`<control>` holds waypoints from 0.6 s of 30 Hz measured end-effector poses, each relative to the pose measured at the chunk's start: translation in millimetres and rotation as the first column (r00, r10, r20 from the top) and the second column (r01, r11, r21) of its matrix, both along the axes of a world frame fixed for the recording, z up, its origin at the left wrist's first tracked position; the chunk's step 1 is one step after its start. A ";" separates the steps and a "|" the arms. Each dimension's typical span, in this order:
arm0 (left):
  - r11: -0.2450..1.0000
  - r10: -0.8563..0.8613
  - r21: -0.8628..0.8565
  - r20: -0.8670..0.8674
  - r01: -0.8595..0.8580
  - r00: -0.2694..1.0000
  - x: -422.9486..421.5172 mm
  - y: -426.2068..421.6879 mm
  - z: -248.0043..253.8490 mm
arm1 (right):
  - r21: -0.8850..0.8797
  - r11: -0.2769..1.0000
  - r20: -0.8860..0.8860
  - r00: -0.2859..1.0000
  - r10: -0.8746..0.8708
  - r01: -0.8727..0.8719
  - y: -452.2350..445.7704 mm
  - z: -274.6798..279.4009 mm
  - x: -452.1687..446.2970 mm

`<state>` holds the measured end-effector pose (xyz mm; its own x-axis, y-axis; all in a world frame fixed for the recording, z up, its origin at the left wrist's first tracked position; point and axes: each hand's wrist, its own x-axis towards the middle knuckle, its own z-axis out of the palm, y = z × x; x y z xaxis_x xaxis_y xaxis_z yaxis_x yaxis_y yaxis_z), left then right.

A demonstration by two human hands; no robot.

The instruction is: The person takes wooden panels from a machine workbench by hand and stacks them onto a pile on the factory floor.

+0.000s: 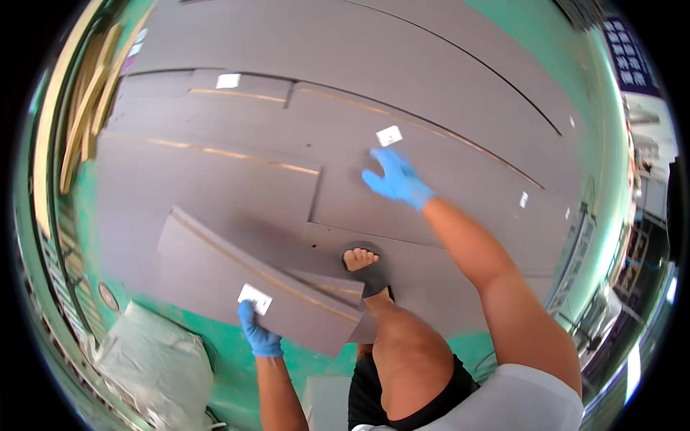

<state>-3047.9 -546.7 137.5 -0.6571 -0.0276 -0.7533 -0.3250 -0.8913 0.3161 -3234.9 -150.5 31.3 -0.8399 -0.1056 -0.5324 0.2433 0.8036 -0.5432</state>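
Observation:
My left hand (pixel 260 333), in a blue glove, grips the near edge of a grey board (pixel 280 294) that is raised and tilted. A white label (pixel 256 299) sits on this board by my thumb. Over the large flat grey panels my right hand (pixel 397 178), also blue-gloved, is stretched out with its fingers spread, holding nothing. Just beyond its fingertips is another white label (pixel 389 136) on a grey panel (pixel 431 194). Whether the fingertips touch the panel, I cannot tell.
My sandalled foot (pixel 361 260) stands on the panels. Wooden strips (pixel 90 108) lie at the far left. A plastic-wrapped bundle (pixel 154 366) rests on the green floor (pixel 233 373) at the lower left. Shelves (pixel 650 230) stand at the right.

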 end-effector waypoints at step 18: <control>0.967 0.234 -0.148 0.186 -0.208 0.954 -84.3 40.5 -64.6 | -0.506 0.853 0.524 0.832 0.185 0.129 -111.3 98.5 -32.8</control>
